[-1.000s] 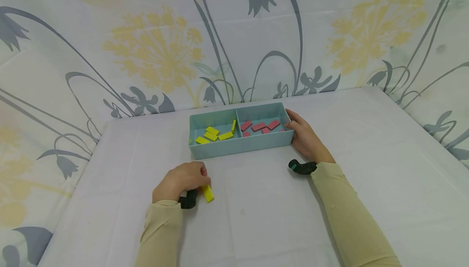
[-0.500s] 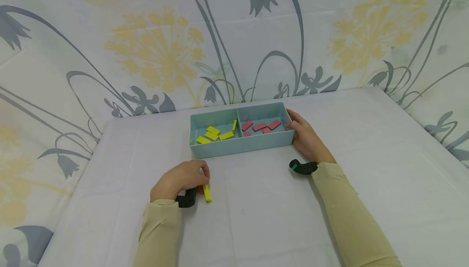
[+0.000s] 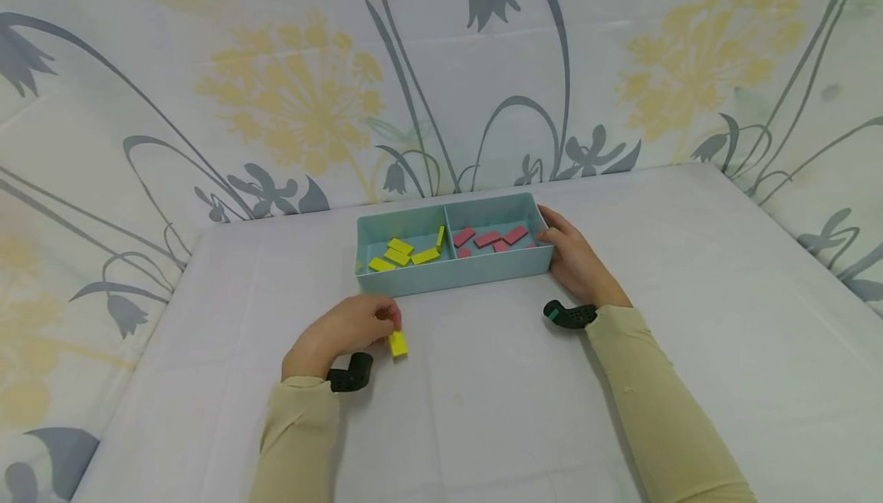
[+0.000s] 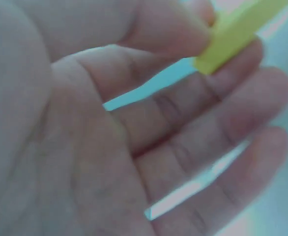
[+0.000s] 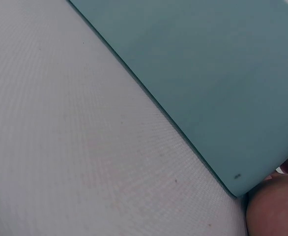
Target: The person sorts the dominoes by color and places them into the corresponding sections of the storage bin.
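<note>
My left hand (image 3: 345,333) is in front of the box's left half, pinching a yellow rectangular block (image 3: 398,344) between thumb and fingers. In the left wrist view the block (image 4: 232,37) sticks out past the thumb, and the other fingers are spread behind. At the back of the table lies a pale blue two-compartment box (image 3: 455,276). My right hand (image 3: 579,261) grips its right end, the thumb at the rim and the fingers along the outer side. The right wrist view shows the box's front wall (image 5: 198,83) and a bit of that hand at the corner.
Several yellow blocks (image 3: 425,255) lie in the box's left compartment, several pink blocks (image 3: 487,238) in the right one. A divider (image 3: 450,233) parts them. White cloth (image 3: 497,396) covers the table, and a flower-patterned curtain (image 3: 441,66) hangs directly behind the box.
My left hand has moved slightly forward and right toward the box, and the pinched yellow block has turned and moved up with it. The right hand and the box have stayed in place.
</note>
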A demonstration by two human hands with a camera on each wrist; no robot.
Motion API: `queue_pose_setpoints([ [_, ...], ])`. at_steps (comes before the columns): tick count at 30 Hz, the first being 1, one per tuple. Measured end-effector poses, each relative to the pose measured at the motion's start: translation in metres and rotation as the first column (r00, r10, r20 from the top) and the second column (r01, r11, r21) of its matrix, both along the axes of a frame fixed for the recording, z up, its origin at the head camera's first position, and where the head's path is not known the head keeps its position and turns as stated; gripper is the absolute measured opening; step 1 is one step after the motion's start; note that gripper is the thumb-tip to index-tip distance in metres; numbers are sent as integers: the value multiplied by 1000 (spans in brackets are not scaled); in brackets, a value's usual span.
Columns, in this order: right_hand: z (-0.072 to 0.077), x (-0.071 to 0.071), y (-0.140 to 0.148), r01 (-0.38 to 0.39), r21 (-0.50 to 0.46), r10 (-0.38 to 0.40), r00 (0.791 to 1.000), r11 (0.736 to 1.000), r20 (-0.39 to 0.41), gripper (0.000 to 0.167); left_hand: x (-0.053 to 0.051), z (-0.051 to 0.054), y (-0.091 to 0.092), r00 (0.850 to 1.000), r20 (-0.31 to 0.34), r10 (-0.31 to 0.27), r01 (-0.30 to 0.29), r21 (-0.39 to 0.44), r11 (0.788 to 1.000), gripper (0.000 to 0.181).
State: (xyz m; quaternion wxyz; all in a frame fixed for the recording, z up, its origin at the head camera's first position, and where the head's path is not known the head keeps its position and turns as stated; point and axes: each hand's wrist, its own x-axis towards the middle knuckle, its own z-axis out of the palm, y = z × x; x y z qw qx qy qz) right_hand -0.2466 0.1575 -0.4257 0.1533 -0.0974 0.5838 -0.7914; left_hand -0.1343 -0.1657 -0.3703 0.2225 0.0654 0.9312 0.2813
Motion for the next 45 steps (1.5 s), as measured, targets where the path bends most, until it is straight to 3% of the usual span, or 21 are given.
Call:
queue_pose_setpoints([
  [8, 0, -1, 2, 8, 6, -9, 1000, 1000, 12, 61, -1, 8, 0, 996, -84, 15, -3, 139, 990, 15],
  [15, 0, -1, 5, 10, 13, -10, 1000, 1000, 6, 61, -3, 11, -1, 993, -110, 44, -11, 280, 960, 12],
  [25, 1, 0, 5, 6, 1, -6, 1000, 1000, 13, 61, -5, 9, -2, 963, -217, 157, -59, 399, 915, 17],
  [28, 2, 0, 5, 8, -4, -8, 1000, 1000, 14, 61, -8, 8, 0, 944, -257, 208, -90, 405, 910, 18],
  [35, -1, -1, 3, 6, -2, -6, 1000, 1000, 19, 62, -15, 7, 4, 878, -366, 307, -134, 428, 894, 18],
  [37, -1, -1, 2, 5, -10, -5, 1000, 1000, 20, 61, -17, 6, 6, 852, -413, 322, -137, 418, 898, 18],
  [41, -1, 0, 0, -4, -19, 4, 1000, 1000, 18, 61, -20, 6, 8, 784, -505, 360, -165, 389, 906, 19],
  [42, -1, 0, 0, 0, -21, 0, 1000, 1000, 18, 61, -21, 6, 9, 775, -517, 364, -166, 389, 906, 19],
  [45, 0, 1, -1, 10, -14, -10, 1000, 1000, 9, 60, -27, 5, 12, 770, -527, 360, -161, 386, 908, 21],
])
